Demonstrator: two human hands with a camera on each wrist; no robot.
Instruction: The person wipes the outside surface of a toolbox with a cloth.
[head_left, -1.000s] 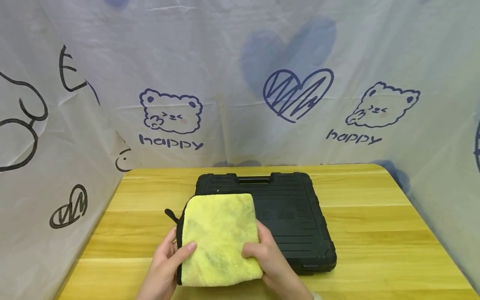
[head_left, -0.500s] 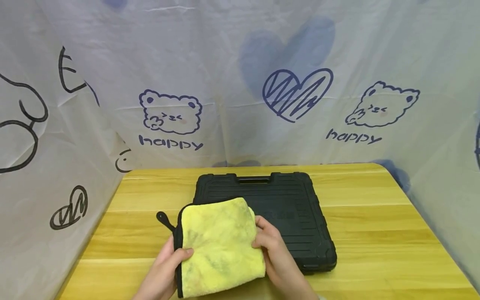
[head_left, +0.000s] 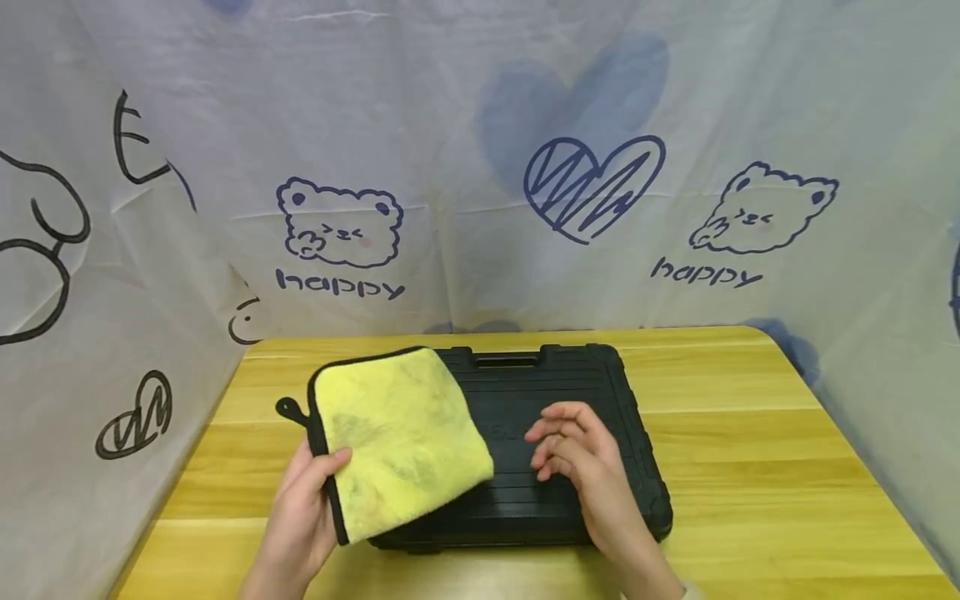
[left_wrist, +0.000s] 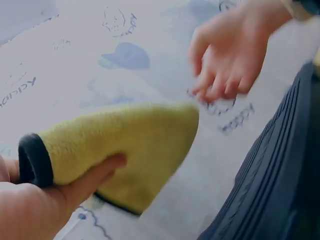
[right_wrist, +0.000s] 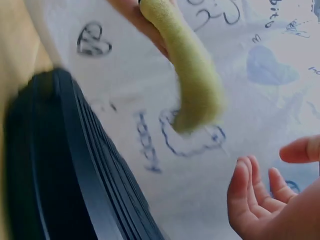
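Note:
A folded yellow towel (head_left: 401, 433) with black edging and a small black loop hangs in the air over the left part of a black plastic case (head_left: 517, 500). My left hand (head_left: 303, 500) grips its black-edged left side, thumb on top and fingers beneath. In the left wrist view the folded towel (left_wrist: 125, 145) bulges out from that grip. My right hand (head_left: 588, 467) is apart from the towel, above the case's right half, with loosely bent fingers and nothing in them. The right wrist view shows this hand (right_wrist: 270, 200) with thumb and fingers spread apart.
The case lies flat on a yellow wood-grain table (head_left: 750, 467), its handle toward the back edge. A white cloth (head_left: 450, 125) with bear and heart drawings hangs behind the table and along both sides.
My right hand has let go of the towel and moved right. My left hand has carried the towel left and away from me, tilting it.

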